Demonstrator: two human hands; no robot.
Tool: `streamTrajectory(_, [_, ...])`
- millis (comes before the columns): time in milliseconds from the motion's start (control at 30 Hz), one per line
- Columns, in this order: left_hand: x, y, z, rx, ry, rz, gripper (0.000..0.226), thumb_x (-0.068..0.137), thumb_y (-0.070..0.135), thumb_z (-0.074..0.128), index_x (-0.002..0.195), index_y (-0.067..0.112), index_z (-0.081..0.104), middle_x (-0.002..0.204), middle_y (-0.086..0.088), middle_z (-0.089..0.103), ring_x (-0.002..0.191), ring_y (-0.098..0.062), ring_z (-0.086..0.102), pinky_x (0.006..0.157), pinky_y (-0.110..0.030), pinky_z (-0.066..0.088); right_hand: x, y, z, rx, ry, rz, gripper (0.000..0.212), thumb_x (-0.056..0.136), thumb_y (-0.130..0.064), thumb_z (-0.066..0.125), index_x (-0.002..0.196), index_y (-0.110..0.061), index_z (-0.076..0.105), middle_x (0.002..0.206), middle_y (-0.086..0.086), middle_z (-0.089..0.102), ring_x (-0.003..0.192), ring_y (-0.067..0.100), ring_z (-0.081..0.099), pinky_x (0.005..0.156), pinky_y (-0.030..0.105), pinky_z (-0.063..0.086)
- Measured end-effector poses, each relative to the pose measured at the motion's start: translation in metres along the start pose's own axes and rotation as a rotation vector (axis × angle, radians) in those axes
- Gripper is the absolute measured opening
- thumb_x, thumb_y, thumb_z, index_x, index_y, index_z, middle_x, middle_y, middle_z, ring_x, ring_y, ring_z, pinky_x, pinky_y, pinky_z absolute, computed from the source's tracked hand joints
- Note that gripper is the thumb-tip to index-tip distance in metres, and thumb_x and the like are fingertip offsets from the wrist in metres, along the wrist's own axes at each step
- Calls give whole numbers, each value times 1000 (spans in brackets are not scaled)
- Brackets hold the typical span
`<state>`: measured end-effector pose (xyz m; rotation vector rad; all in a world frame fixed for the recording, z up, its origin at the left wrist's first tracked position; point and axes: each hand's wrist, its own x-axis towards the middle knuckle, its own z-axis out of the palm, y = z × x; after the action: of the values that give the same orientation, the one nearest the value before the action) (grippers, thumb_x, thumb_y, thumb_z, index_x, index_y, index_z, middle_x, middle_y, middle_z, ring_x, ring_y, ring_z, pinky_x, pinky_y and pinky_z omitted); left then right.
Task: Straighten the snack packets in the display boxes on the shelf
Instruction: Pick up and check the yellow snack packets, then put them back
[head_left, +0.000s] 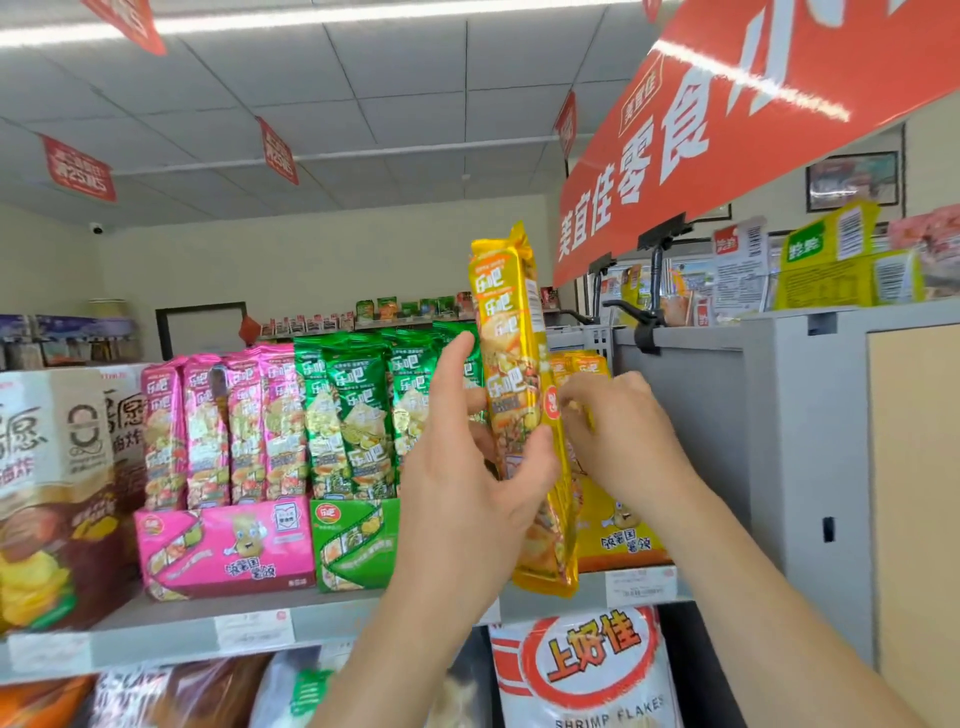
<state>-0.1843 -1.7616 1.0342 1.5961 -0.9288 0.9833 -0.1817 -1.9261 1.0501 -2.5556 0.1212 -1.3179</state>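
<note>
So, our left hand (467, 467) has its grip clamped on the yellow packet (511, 364), long axis upright, just left of the yellow box (618, 540). Our right hand (628, 431) is nearer it, fingers curled among its packets, hold unclear.

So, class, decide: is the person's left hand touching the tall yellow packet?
Touching. In the head view the left hand grips the yellow packet, thumb curled across its front.

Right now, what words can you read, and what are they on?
"乐吧": yellow packets in the left hand.
"上好佳", "SHRIMP FLAKES": white bag below.
"美宜佳零食": red banner.
Shelf price tags: too small to read.
</note>
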Motion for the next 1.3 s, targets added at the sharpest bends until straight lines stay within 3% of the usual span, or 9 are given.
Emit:
streamTrajectory(67, [-5, 2, 2, -48, 1, -60, 82, 79, 30, 76, 146, 32, 30, 103, 50, 44, 79, 1, 57, 65, -7, 43, -20, -3, -12, 317, 128, 68, 19, 97, -26, 53, 107, -23, 69, 99, -13, 67, 101, 15, 57, 83, 32, 47])
streamTrajectory(200, [-11, 10, 8, -244, 7, -210, 65, 66, 42, 72, 122, 52, 39, 100, 37, 52, 70, -2, 58, 70, -23, 54, -81, -25, -22, 956, -45, 164, 31, 88, -66, 44, 112, -56, 62, 115, -37, 61, 114, -14, 53, 94, 12, 44])
streamTrajectory(333, [-26, 15, 14, -431, -57, -378, 52, 63, 39, 75, 108, 49, 51, 88, 31, 58, 66, -9, 58, 65, -46, 59, -121, -38, -8, 940, 23, 147, 16, 95, -50, 45, 108, -55, 52, 104, -57, 49, 105, -31, 45, 79, -8, 33])
streamTrajectory(467, [-30, 20, 11, -496, -20, -388, 33, 70, 35, 72, 101, 30, 61, 83, 7, 66, 70, -19, 59, 67, -36, 54, -147, -35, -5, 711, 31, 165, 48, 85, -66, 41, 132, -56, 39, 115, -26, 65, 98, -14, 58, 75, 1, 39])
streamTrajectory(600, [-14, 22, -1, -620, 36, -427, 26, 87, 28, 70, 108, 14, 63, 80, -14, 64, 71, -18, 56, 68, -38, 51, -172, -35, 2, 576, 39, 228, 46, 79, -77, 37, 121, -80, 20, 119, -47, 47, 107, -22, 49, 74, -5, 38])
streamTrajectory(733, [-12, 26, -10, -699, 30, -433, 18, 89, 27, 66, 90, 9, 65, 66, 10, 61, 61, -2, 56, 58, -16, 48, -182, -37, 5, 538, 28, 239, 50, 75, -86, 30, 122, -79, 16, 120, -53, 37, 109, -26, 45, 68, -7, 38])
streamTrajectory(1033, [-21, 29, -25, -822, 87, -498, 22, 70, 12, 58, 53, 24, 52, 57, 7, 46, 53, -6, 44, 46, -21, 35, -195, -42, 1, 533, 54, 168, 59, 77, -80, 46, 132, -65, 29, 125, -38, 44, 111, -18, 49, 70, -7, 37])
streamTrajectory(1167, [-24, 25, -31, -826, -4, -495, 26, 78, 9, 60, 58, 24, 52, 60, 7, 48, 55, -6, 45, 49, -19, 38, -198, -48, 1, 586, 61, 204, 54, 77, -77, 49, 128, -65, 35, 118, -30, 49, 108, -9, 55, 67, 0, 44])
streamTrajectory(1300, [-23, 22, -38, -846, -219, -486, 22, 81, 34, 69, 97, 19, 69, 79, 9, 65, 70, -7, 60, 63, -25, 50, -204, -50, -7, 847, -58, 243, 54, 78, -74, 55, 129, -57, 47, 122, -17, 63, 106, 3, 63, 77, 10, 50])
